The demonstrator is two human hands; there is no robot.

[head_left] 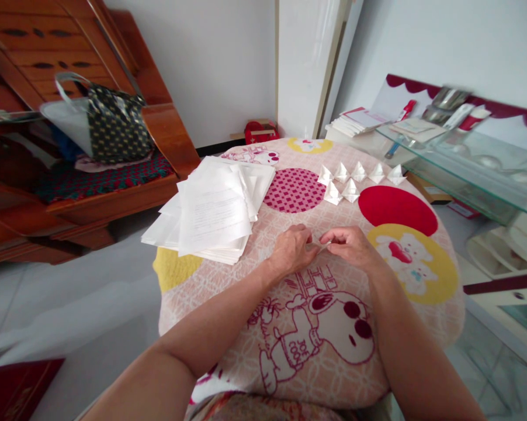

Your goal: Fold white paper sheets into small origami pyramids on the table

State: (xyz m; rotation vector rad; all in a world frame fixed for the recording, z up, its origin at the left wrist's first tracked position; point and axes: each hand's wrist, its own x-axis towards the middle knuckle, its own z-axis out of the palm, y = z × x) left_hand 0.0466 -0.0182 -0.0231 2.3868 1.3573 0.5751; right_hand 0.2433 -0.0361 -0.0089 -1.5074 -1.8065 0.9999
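My left hand and my right hand meet over the middle of the round table, fingers closed on a small piece of white paper. Most of that piece is hidden by the fingers, so its shape cannot be made out. Beyond my right hand stand several small folded white paper shapes, pointed at the top, set in two rows. To the left of my left hand lies a loose stack of white paper sheets, the top one bearing printed lines.
A patterned cloth covers the table. On the right is a glass shelf with papers and a metal pot. At the left, a wooden bench holds a dark patterned bag. A red item sits on the floor behind.
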